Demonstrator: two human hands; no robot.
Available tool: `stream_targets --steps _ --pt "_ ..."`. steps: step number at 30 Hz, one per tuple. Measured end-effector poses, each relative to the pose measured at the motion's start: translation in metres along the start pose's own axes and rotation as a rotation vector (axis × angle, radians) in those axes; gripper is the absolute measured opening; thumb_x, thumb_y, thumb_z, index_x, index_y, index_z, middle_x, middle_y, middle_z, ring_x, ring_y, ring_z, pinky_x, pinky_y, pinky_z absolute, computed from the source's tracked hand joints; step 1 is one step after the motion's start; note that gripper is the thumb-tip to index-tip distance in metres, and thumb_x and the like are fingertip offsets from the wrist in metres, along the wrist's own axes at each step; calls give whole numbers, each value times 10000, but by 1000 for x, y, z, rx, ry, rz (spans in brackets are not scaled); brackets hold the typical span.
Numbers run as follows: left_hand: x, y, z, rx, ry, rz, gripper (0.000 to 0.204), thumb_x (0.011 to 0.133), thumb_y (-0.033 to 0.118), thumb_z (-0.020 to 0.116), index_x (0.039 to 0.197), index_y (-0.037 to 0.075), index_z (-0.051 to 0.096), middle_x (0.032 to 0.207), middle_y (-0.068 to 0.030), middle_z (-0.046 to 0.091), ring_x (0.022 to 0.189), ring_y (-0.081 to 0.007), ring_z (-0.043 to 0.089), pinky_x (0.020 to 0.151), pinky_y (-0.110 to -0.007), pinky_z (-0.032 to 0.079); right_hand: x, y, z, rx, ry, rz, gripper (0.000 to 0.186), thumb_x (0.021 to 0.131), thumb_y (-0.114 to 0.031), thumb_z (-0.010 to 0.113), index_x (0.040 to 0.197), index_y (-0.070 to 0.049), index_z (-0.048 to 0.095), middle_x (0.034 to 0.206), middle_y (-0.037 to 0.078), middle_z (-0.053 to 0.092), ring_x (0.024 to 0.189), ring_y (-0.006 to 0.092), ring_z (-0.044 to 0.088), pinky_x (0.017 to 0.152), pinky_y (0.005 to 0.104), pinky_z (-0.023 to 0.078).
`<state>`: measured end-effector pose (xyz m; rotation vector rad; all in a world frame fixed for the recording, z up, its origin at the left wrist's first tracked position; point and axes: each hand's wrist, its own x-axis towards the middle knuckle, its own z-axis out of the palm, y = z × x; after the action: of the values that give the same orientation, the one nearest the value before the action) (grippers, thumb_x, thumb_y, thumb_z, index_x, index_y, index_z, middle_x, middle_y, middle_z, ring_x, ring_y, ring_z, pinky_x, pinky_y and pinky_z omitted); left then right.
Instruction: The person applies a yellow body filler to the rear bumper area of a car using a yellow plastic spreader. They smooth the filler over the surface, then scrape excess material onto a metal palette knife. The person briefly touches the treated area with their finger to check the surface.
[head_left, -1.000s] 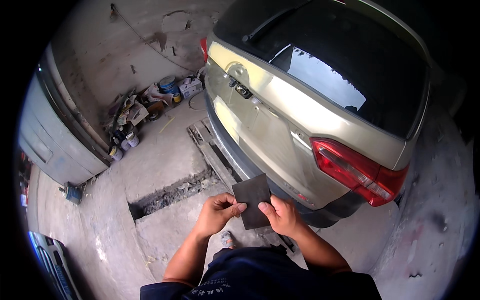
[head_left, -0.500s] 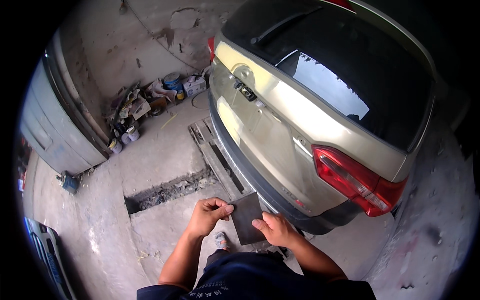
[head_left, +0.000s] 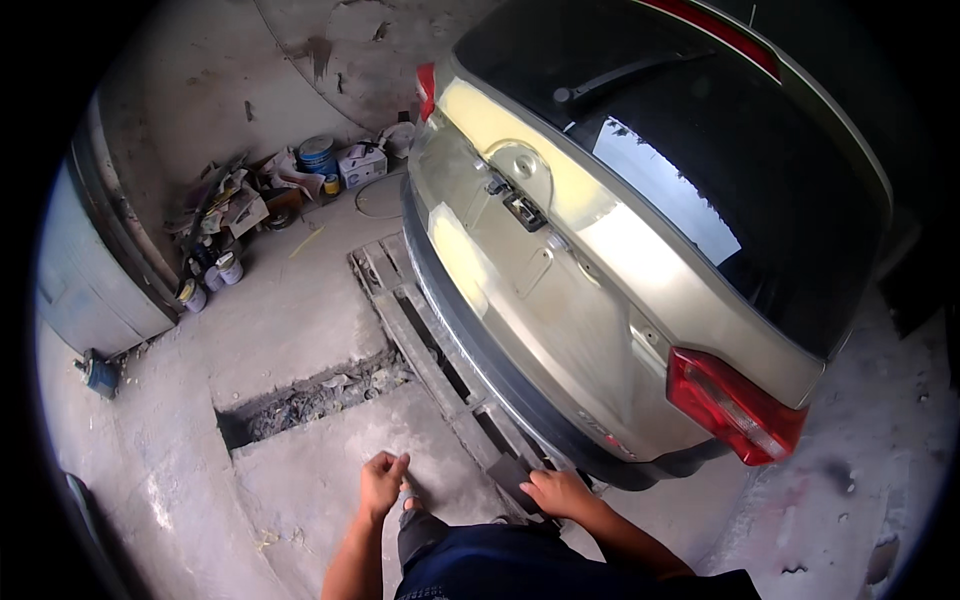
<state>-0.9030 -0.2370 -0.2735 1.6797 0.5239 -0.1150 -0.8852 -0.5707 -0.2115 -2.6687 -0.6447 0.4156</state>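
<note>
My right hand [head_left: 556,494], at the lower middle, is closed on a dark grey sheet of sandpaper [head_left: 513,480] that hangs from its thumb and fingers. My left hand [head_left: 381,484] is to the left, apart from the sheet, its fingers curled with nothing visible in them. Beyond my hands stands the rear of a gold car, with its tailgate [head_left: 560,300] patched in pale yellow filler [head_left: 456,258]. The dark bumper [head_left: 480,360] runs below the tailgate. A red tail light [head_left: 735,405] sits at the near corner.
A metal frame [head_left: 420,335] lies on the floor along the bumper. Left of it is a rubble-filled pit [head_left: 320,400]. Cans [head_left: 229,267], a blue bucket [head_left: 318,155] and cardboard scraps line the wall. A blue can [head_left: 100,373] stands near the pale door [head_left: 90,270].
My left hand has let go of the sandpaper and moved left and down. My right hand has lowered with the sheet. The view has shifted, bringing the tailgate further right.
</note>
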Motion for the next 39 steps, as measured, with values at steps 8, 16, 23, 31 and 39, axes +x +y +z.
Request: stream_targets --steps 8,16,23,31,39 --pt "67 -186 -70 435 -39 129 247 766 200 638 902 -5 632 607 -121 633 579 -234 644 590 -352 519 29 13 50 -102 -535 522 391 913 -409 435 913 -45 579 904 194 644 885 391 608 780 488 464" --pt "88 -269 -69 406 -345 -499 290 778 284 619 861 14 683 790 -170 684 774 -276 685 724 -377 541 3 12 66 -73 -615 794 435 922 -424 422 990 -30 593 928 220 650 899 396 618 804 481 471" --pt "88 -260 -47 202 -508 -646 621 865 400 541 1375 72 407 1356 -237 446 1241 -342 455 1009 -401 382 31 6 62 -31 -636 827 435 919 -425 428 1047 -31 563 948 227 644 905 400 614 803 484 472" --pt "97 -237 -37 374 -889 -672 739 871 545 453 1400 37 357 1427 -230 360 1332 -338 336 1081 -405 279 44 1 55 -15 -684 874 443 919 -424 419 1098 -43 558 992 228 637 940 395 608 822 484 470" --pt "97 -218 -43 431 -911 -659 805 865 591 430 1413 13 317 1421 -250 354 1331 -351 337 1083 -403 283 41 2 60 2 -667 902 444 915 -424 428 1078 -37 575 1006 224 636 957 395 603 839 483 466"
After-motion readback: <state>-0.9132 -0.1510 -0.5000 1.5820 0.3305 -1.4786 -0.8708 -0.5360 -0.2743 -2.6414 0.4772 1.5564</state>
